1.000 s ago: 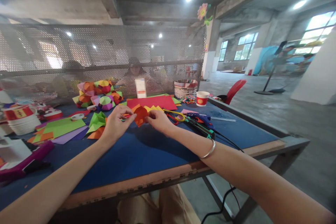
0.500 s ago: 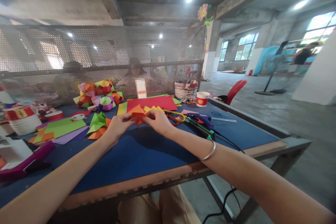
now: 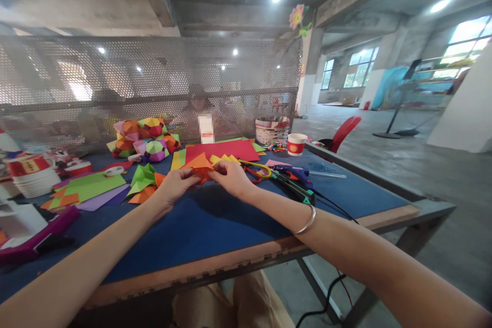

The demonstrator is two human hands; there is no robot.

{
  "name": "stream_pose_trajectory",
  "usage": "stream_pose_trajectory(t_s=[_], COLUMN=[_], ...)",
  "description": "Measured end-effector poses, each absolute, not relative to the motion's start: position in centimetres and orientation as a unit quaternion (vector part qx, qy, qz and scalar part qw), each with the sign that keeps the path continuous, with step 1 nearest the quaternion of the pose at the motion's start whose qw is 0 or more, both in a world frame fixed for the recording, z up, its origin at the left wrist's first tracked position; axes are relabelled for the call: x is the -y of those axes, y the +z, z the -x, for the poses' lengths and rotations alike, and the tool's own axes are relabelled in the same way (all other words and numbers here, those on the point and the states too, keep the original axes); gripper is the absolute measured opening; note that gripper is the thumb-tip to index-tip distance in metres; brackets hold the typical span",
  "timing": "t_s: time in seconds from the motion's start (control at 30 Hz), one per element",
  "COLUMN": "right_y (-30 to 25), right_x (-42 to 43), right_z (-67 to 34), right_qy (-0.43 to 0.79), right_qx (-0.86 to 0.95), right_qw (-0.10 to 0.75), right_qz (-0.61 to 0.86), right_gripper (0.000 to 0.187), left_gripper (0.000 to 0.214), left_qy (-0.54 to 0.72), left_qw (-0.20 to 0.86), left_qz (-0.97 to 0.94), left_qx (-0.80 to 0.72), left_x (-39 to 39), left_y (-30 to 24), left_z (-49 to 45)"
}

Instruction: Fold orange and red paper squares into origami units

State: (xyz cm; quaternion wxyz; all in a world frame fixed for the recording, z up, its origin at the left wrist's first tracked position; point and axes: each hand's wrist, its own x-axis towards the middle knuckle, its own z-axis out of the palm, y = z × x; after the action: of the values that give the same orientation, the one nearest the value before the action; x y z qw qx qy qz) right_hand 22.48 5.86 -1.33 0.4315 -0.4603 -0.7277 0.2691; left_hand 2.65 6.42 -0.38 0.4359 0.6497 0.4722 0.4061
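Observation:
A folded piece of orange paper (image 3: 200,163) is held up just above the blue table top, between both hands. My left hand (image 3: 173,185) pinches its left side, and my right hand (image 3: 232,178) pinches the right side with the thumb low and the fingers behind. Some of the paper's lower folds are hidden by the fingertips. Left of my left hand lie green folded pieces (image 3: 143,178) and orange folded pieces (image 3: 143,196). Yellow folded pieces (image 3: 225,159) sit just behind my right hand, beside yellow-handled scissors (image 3: 263,170).
Sheets of red paper (image 3: 226,150) lie at the back, near a woven basket (image 3: 272,130) and a paper cup (image 3: 296,144). A green-black cutter (image 3: 294,187) and a blue glue gun (image 3: 299,174) rest on the right. Colourful paper balls (image 3: 144,138) stand at back left; stacked cups (image 3: 35,177) are farther left.
The orange paper has turned slightly in my fingers, and its upper flap now spreads wider and flatter. Both hands stay in nearly the same place. A distant person at right has moved mostly behind the pillar.

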Motion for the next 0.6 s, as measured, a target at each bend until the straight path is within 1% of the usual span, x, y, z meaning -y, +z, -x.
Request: stream_pose_trajectory(t_s=[0.17, 0.6], right_y=[-1.39, -1.35], right_x=[-5.90, -5.77], right_z=[-22.69, -22.32], right_qy=[0.260, 0.281], right_qx=[0.722, 0.719], right_qw=[0.433, 0.436], right_qz=[0.473, 0.463], right_gripper=[0.025, 0.026], left_gripper=[0.029, 0.031], left_qy=[0.365, 0.358], left_qw=[0.426, 0.411], left_qz=[-0.660, -0.656], left_qx=[-0.501, -0.523], left_x=[-6.02, -6.48], left_y=[-0.01, -0.15], left_z=[-2.87, -2.50])
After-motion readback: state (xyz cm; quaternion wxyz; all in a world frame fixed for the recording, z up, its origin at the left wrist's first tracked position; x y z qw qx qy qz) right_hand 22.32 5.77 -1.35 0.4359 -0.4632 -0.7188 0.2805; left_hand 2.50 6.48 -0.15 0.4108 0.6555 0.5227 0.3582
